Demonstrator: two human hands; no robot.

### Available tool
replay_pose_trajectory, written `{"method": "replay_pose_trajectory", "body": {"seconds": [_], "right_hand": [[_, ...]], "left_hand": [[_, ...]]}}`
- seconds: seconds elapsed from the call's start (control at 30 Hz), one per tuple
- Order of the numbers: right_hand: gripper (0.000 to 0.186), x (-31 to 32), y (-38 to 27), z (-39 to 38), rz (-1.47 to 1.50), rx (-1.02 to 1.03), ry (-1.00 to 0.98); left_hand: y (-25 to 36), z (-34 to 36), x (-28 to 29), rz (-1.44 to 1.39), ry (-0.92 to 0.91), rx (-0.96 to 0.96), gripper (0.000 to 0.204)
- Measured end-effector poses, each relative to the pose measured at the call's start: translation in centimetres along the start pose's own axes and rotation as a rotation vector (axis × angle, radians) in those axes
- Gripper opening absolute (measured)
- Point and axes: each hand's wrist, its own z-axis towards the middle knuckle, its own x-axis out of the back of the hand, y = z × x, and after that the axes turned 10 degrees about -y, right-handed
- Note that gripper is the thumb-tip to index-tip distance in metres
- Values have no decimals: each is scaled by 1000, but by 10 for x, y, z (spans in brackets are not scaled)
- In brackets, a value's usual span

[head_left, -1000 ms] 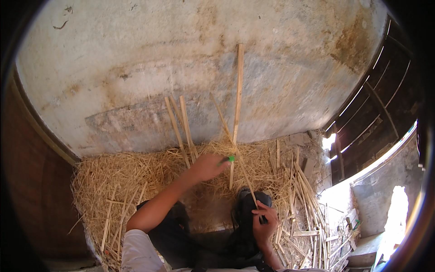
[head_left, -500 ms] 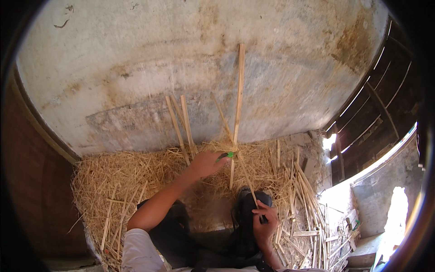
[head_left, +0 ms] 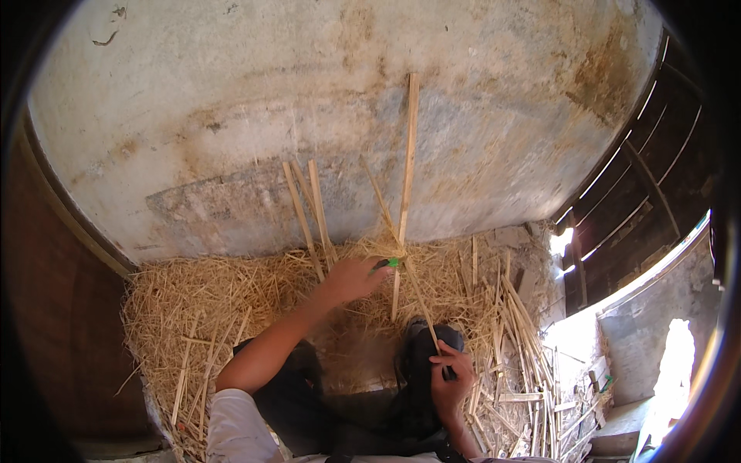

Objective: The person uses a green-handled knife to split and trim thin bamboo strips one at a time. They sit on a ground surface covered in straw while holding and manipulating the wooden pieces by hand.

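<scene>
My left hand [head_left: 353, 279] reaches forward, closed around a green-and-black tool [head_left: 393, 263] whose exact kind I cannot make out. The tool's green end touches or sits right beside a thin wooden strip [head_left: 419, 292]. That strip slopes from the wall down toward my lap, and its lower end is in the closed fingers of my right hand [head_left: 452, 378]. Something dark shows in or behind my right hand; I cannot tell what. A tall wooden slat [head_left: 408, 162] stands upright against the wall, just beyond the tool.
Several narrow sticks [head_left: 299, 212] lean on the stained wall [head_left: 231, 100] to the left. Straw-like shavings [head_left: 193, 297] cover the floor around my legs. At the right lies a pile of split strips [head_left: 532, 363], near a dark slatted panel [head_left: 633, 208].
</scene>
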Motion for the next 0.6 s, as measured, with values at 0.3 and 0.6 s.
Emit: {"method": "replay_pose_trajectory", "body": {"seconds": [0.3, 0.6], "right_hand": [[22, 1, -1, 1, 2, 1, 13], [23, -1, 2, 0, 14, 2, 17]], "left_hand": [[41, -15, -13, -55, -198, -185, 57], [4, 3, 3, -37, 0, 40, 61]]}}
